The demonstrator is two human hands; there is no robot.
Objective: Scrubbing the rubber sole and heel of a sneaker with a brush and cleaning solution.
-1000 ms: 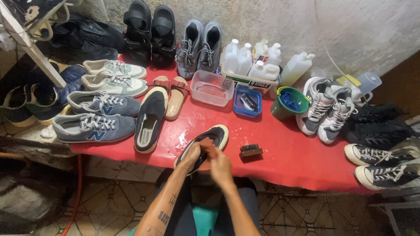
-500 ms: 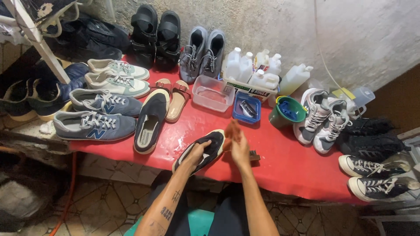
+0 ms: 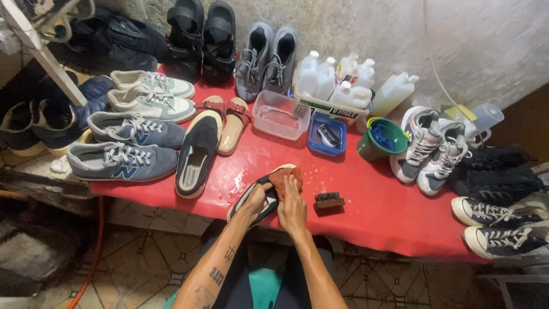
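Fingers (image 3: 260,193) of the left hand (image 3: 255,200) curl around the side of a dark slip-on shoe (image 3: 251,201), gripping it at the near edge of the red bench (image 3: 366,217). Beside them, the right hand (image 3: 293,207) lies flat with its fingers pressed together on a rust-coloured cloth (image 3: 284,177) that covers the shoe's toe.

Taking that shoe as the landmark: far to its left lie two grey-blue sneakers (image 3: 123,146), and closer on the left its matching dark slip-on (image 3: 196,154), sole down. Up and left of the shoe sits a pair of tan sandals (image 3: 229,123). Straight behind the shoe stands a clear plastic tub (image 3: 281,114), with white bottles (image 3: 334,80) in a box further back. Just right of the shoe a small wooden brush (image 3: 329,200) rests bristles up. Behind and to the right is a green bucket (image 3: 382,138), then grey-and-white sneakers (image 3: 432,146). Far right lie black high-tops (image 3: 497,223).
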